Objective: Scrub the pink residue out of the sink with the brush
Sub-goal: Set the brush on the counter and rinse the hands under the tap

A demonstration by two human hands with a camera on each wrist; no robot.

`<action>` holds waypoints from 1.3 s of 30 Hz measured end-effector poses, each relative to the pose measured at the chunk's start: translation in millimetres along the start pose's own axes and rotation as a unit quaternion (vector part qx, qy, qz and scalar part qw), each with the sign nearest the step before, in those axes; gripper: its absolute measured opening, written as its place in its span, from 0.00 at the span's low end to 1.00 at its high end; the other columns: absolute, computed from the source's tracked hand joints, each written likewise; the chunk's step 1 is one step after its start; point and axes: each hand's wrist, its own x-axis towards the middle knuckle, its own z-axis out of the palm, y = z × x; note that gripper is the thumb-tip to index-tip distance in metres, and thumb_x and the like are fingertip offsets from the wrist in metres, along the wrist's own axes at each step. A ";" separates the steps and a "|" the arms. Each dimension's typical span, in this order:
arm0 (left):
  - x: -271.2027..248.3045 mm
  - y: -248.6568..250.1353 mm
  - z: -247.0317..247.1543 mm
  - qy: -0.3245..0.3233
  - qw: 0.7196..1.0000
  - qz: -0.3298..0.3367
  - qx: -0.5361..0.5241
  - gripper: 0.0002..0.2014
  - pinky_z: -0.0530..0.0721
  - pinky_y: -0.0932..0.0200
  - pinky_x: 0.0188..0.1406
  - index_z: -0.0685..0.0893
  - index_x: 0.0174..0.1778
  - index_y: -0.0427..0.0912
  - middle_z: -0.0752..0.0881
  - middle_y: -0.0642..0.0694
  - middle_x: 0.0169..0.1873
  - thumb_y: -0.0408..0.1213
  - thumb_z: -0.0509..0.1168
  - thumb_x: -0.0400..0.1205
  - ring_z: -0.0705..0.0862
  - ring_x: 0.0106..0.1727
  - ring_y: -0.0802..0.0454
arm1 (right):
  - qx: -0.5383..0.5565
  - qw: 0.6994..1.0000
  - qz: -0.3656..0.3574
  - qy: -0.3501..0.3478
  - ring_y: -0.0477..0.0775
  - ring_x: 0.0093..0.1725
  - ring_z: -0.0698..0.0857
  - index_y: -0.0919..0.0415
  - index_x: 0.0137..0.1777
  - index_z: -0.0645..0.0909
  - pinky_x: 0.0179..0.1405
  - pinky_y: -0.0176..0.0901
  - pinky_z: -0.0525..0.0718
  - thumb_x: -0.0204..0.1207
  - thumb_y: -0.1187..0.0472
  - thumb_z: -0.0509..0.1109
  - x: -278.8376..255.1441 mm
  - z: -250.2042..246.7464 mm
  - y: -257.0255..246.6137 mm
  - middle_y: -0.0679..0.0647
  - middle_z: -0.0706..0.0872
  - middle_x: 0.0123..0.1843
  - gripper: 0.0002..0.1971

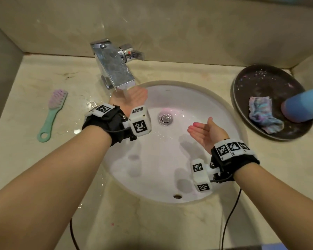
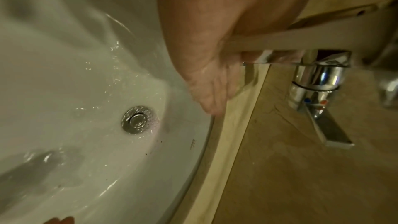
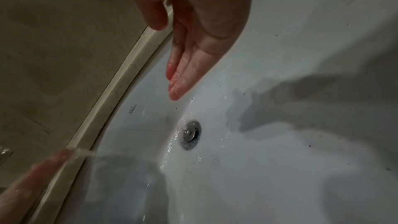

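The white oval sink [image 1: 197,112] is wet, with a faint pink tint around the metal drain [image 1: 165,118]. A mint-green brush [image 1: 51,114] with lilac bristles lies on the counter left of the sink, touched by neither hand. My left hand [image 1: 132,96] is held palm up and open under the water running from the chrome tap [image 1: 114,69]. Over the right half of the basin my right hand [image 1: 204,131] is also open and empty, its fingertips stained pink. The left wrist view shows the left hand [image 2: 206,77] below the spout, the right wrist view the straight wet fingers [image 3: 181,77].
A dark round plate [image 1: 257,83] at the back right holds a crumpled multicoloured cloth [image 1: 264,114] and a blue cylinder [image 1: 304,105]. The beige counter [image 1: 22,156] is wet around the tap. Walls close in the back and both sides. Cables hang off both wrists.
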 end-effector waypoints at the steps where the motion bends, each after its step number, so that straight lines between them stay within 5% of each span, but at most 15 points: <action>1: 1.3 -0.6 -1.2 -0.038 0.999 -0.010 -0.019 0.27 0.65 0.47 0.74 0.63 0.77 0.27 0.68 0.31 0.75 0.39 0.47 0.84 0.65 0.78 0.37 | 0.001 1.000 -0.001 -0.001 0.57 0.44 0.85 0.72 0.50 0.78 0.41 0.38 0.87 0.86 0.46 0.47 -0.5 -0.1 0.5 0.65 0.84 0.46 0.29; 4: 0.6 2.1 -6.4 0.005 0.998 -0.051 -0.032 0.21 0.70 0.52 0.71 0.74 0.67 0.33 0.81 0.40 0.59 0.40 0.45 0.86 0.77 0.65 0.49 | -0.002 1.000 0.001 0.000 0.57 0.43 0.85 0.75 0.59 0.76 0.40 0.38 0.87 0.86 0.46 0.47 -1.7 -0.4 2.7 0.65 0.84 0.46 0.29; 5: 1.9 2.0 -9.7 0.015 0.997 -0.065 -0.029 0.18 0.79 0.57 0.57 0.82 0.53 0.41 0.83 0.49 0.46 0.37 0.46 0.85 0.82 0.51 0.56 | -0.004 1.000 0.000 0.000 0.57 0.43 0.85 0.76 0.62 0.75 0.41 0.39 0.87 0.86 0.47 0.47 -2.2 -0.5 3.4 0.65 0.84 0.48 0.30; 6: 1.9 0.9 -13.6 0.025 0.998 -0.059 -0.004 0.20 0.80 0.63 0.38 0.82 0.35 0.43 0.81 0.52 0.32 0.35 0.47 0.83 0.82 0.34 0.58 | -0.005 1.000 -0.002 0.001 0.58 0.44 0.85 0.76 0.64 0.74 0.43 0.40 0.87 0.86 0.47 0.47 -2.5 -0.8 3.9 0.67 0.84 0.52 0.31; 7: 2.0 0.4 -16.6 0.042 0.998 -0.048 0.029 0.22 0.76 0.65 0.28 0.77 0.26 0.40 0.76 0.49 0.26 0.34 0.47 0.84 0.77 0.25 0.57 | -0.005 1.000 -0.005 0.003 0.59 0.46 0.85 0.77 0.65 0.74 0.46 0.41 0.86 0.86 0.47 0.47 -3.6 -1.0 3.7 0.69 0.83 0.57 0.31; 11: -7.1 1.5 -18.8 0.081 0.996 -0.009 0.024 0.18 0.81 0.59 0.43 0.78 0.36 0.30 0.79 0.39 0.29 0.36 0.53 0.87 0.80 0.30 0.47 | -0.003 1.000 -0.011 0.010 0.57 0.44 0.86 0.73 0.52 0.79 0.43 0.39 0.87 0.86 0.46 0.47 -8.4 -3.4 1.7 0.69 0.82 0.62 0.29; 13: -7.1 4.1 -16.3 0.057 0.998 -0.001 0.018 0.21 0.84 0.61 0.45 0.83 0.32 0.28 0.84 0.39 0.23 0.36 0.56 0.86 0.85 0.23 0.47 | 0.002 1.000 -0.016 0.015 0.56 0.44 0.86 0.74 0.56 0.78 0.44 0.40 0.87 0.86 0.46 0.48 -10.7 -6.6 -0.3 0.68 0.82 0.60 0.30; 17: -4.3 10.0 -14.4 0.032 0.999 -0.024 -0.010 0.17 0.85 0.65 0.25 0.83 0.43 0.29 0.87 0.38 0.29 0.35 0.53 0.87 0.87 0.23 0.48 | 0.018 0.999 -0.034 0.026 0.56 0.44 0.86 0.73 0.50 0.78 0.37 0.37 0.88 0.86 0.46 0.47 -16.7 -18.4 -6.2 0.66 0.83 0.53 0.29; 21: -3.6 -6.8 -5.2 0.043 0.991 0.015 0.124 0.12 0.81 0.73 0.30 0.75 0.38 0.38 0.83 0.50 0.28 0.26 0.51 0.85 0.83 0.24 0.61 | 0.056 0.996 -0.060 0.041 0.55 0.42 0.86 0.73 0.48 0.77 0.35 0.37 0.88 0.86 0.46 0.46 -25.1 -38.6 -14.6 0.63 0.84 0.46 0.29; 25: -15.2 -47.2 10.8 0.015 0.978 -0.092 0.188 0.12 0.84 0.67 0.22 0.78 0.39 0.31 0.85 0.41 0.20 0.25 0.52 0.85 0.84 0.19 0.53 | 0.082 0.992 -0.079 0.060 0.52 0.32 0.90 0.70 0.45 0.78 0.35 0.38 0.89 0.86 0.46 0.47 -32.9 -63.0 -20.9 0.63 0.84 0.45 0.28; 29: -30.6 -106.7 17.4 -0.086 0.893 -0.220 0.383 0.17 0.87 0.63 0.26 0.80 0.40 0.29 0.87 0.40 0.23 0.32 0.51 0.88 0.88 0.23 0.51 | 0.094 0.989 -0.086 0.079 0.55 0.43 0.86 0.70 0.45 0.78 0.35 0.38 0.88 0.86 0.46 0.47 -43.5 -81.5 -23.4 0.63 0.84 0.46 0.28; 35: -32.0 -169.3 -4.5 -0.176 0.656 -0.363 0.638 0.22 0.86 0.65 0.27 0.81 0.41 0.33 0.89 0.42 0.26 0.42 0.47 0.89 0.88 0.25 0.53 | 0.095 0.985 -0.086 0.114 0.55 0.43 0.85 0.69 0.44 0.78 0.39 0.37 0.87 0.86 0.46 0.46 -54.5 -95.5 -12.2 0.63 0.84 0.45 0.28; 37: -21.7 -167.6 -12.6 -0.170 0.629 -0.348 0.675 0.22 0.85 0.66 0.25 0.81 0.41 0.36 0.89 0.45 0.25 0.44 0.48 0.89 0.88 0.24 0.55 | 0.094 0.985 -0.081 0.123 0.55 0.43 0.86 0.69 0.44 0.78 0.45 0.39 0.86 0.86 0.46 0.46 -55.0 -98.5 -6.4 0.62 0.85 0.45 0.28; 39: -7.9 -155.2 -19.7 -0.131 0.644 -0.299 0.692 0.21 0.82 0.67 0.19 0.80 0.38 0.37 0.87 0.45 0.23 0.44 0.49 0.89 0.86 0.20 0.55 | 0.094 0.984 -0.077 0.130 0.55 0.44 0.86 0.69 0.44 0.79 0.47 0.40 0.86 0.86 0.46 0.47 -54.3 -100.3 -1.1 0.63 0.85 0.45 0.28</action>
